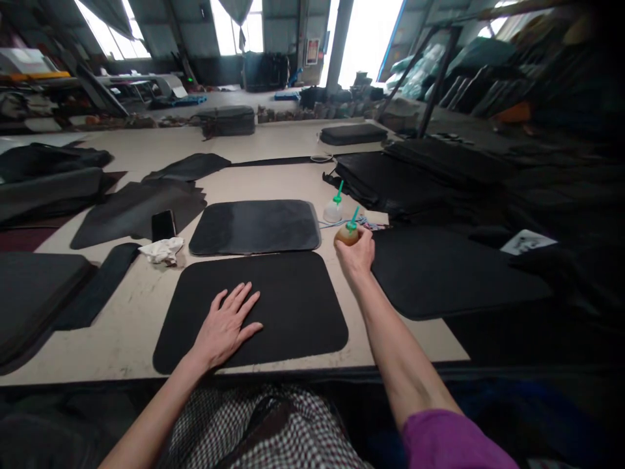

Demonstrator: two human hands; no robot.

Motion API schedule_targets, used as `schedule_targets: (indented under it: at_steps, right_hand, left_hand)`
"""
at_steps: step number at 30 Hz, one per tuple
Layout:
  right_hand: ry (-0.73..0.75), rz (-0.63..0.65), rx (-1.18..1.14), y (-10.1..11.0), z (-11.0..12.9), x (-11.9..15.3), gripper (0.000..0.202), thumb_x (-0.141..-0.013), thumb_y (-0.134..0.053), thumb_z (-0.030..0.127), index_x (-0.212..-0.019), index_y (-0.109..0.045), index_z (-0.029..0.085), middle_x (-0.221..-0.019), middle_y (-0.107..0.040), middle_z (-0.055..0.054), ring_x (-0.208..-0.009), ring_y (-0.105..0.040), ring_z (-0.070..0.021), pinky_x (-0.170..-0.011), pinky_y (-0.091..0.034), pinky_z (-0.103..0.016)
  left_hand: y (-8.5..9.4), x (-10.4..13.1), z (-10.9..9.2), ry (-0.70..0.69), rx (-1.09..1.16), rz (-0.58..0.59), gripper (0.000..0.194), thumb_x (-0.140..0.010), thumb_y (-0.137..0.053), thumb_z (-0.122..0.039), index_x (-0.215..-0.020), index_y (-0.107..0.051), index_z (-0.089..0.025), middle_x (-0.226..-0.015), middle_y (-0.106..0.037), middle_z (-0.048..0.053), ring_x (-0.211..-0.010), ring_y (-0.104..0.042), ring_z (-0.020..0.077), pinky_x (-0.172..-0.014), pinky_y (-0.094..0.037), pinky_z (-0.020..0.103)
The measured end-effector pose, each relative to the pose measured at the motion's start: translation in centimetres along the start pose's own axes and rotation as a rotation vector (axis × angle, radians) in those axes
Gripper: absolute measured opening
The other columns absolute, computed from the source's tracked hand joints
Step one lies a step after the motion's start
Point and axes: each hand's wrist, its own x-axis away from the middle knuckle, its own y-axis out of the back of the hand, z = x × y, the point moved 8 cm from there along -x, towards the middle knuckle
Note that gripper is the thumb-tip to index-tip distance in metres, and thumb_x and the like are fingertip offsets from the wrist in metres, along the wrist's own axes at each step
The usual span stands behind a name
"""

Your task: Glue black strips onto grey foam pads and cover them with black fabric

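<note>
Table [117, 345], pale-topped, extending to the left, right and far side of the matte black panel [297, 306], the reference piece.
Black sheet [449, 273], rounded corner, lying to the right of the matte black panel, apart from it.
Matte black panel, rounded corners, lying flat at the table's near edge.
Glossy dark panel [254, 228], rounded corners, lying flat just beyond the matte black panel.
Left hand [227, 329], palm down on the left-centre of the matte black panel; fingers spread, grasping nothing.
Right hand [359, 251], beyond the far right corner of the matte black panel; fingers closed around the amber-filled squeeze bottle.
Crumpled white tissue [163, 251], beyond the far left corner of the matte black panel.
Amber-filled squeeze bottle [346, 236], green nozzle upward, in the right hand, off the far right corner of the matte black panel; whether its base touches the table cannot be told.
Clear squeeze bottle [333, 212], green nozzle, upright, farther from the matte black panel than the amber one.
</note>
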Motion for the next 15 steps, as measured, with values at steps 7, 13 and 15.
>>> schedule_targets:
  at_steps: [7, 13, 15]
  right_hand:
    - [-0.014, 0.321, -0.607, 1.9, 2.0, 4.2, 0.069, -0.072, -0.083, 0.044, -0.13, -0.054, 0.021, -0.123, -0.066, -0.008, -0.112, -0.065, -0.0257, -0.099, -0.052, -0.038]
    - [-0.183, 0.478, -0.858, 2.5, 1.9, 9.6, 0.068, -0.071, -0.087, 0.034, -0.132, -0.059, 0.03, -0.138, -0.061, -0.005, -0.127, -0.059, -0.0264, -0.103, -0.052, -0.037]
    - [-0.297, 0.501, -0.901, 2.0, 1.2, 10.8, 0.067, -0.072, -0.086, 0.034, -0.133, -0.059, 0.031, -0.136, -0.062, -0.004, -0.124, -0.061, -0.0257, -0.095, -0.057, -0.034]
  left_hand:
    - [0.7, 0.1, -0.2, -0.002, 0.025, -0.035, 0.066, -0.101, -0.042, -0.062, -0.16, -0.035, -0.034, -0.168, -0.032, 0.007, -0.155, -0.031, 0.0271, -0.123, -0.026, 0.051]
    - [1.3, 0.2, -0.3, 0.004, 0.036, -0.021, 0.067, -0.102, -0.037, -0.065, -0.16, -0.036, -0.032, -0.168, -0.033, 0.007, -0.155, -0.031, 0.0253, -0.124, -0.024, 0.049]
    - [1.4, 0.3, -0.3, 0.009, 0.044, -0.014, 0.068, -0.101, -0.036, -0.066, -0.159, -0.038, -0.031, -0.168, -0.032, 0.007, -0.155, -0.03, 0.0253, -0.124, -0.024, 0.049]
